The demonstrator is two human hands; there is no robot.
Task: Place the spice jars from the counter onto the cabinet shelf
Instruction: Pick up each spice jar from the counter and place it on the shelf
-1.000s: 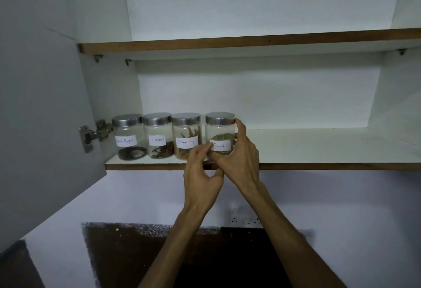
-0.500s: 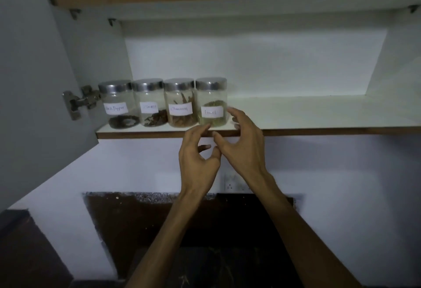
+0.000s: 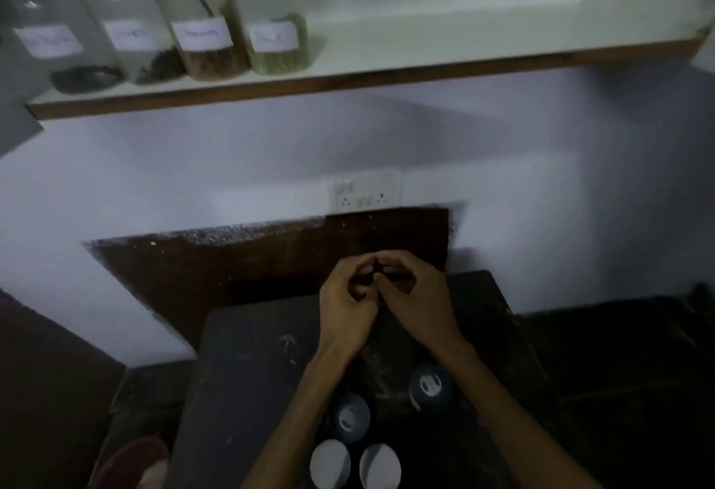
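Several labelled glass spice jars with metal lids stand in a row at the left end of the cabinet shelf (image 3: 425,74); the rightmost one (image 3: 276,24) holds green spice, and next to it is a jar of brown sticks (image 3: 205,35). Down on the dark counter (image 3: 251,372), several more jars show from above as round lids, two dark ones (image 3: 351,417) (image 3: 429,388) and two pale ones (image 3: 330,463) (image 3: 380,465). My left hand (image 3: 346,306) and my right hand (image 3: 418,303) hover together above the counter with fingers loosely curled and tips meeting. Neither holds anything.
A white wall socket (image 3: 365,192) sits on the wall between shelf and counter. The open cabinet door (image 3: 15,121) hangs at the far left. A reddish object (image 3: 131,457) lies at the lower left. The shelf right of the jars is bare.
Both hands have left the rightmost shelf jar and dropped down to counter height. The view has tilted down, bringing the counter jars into sight.
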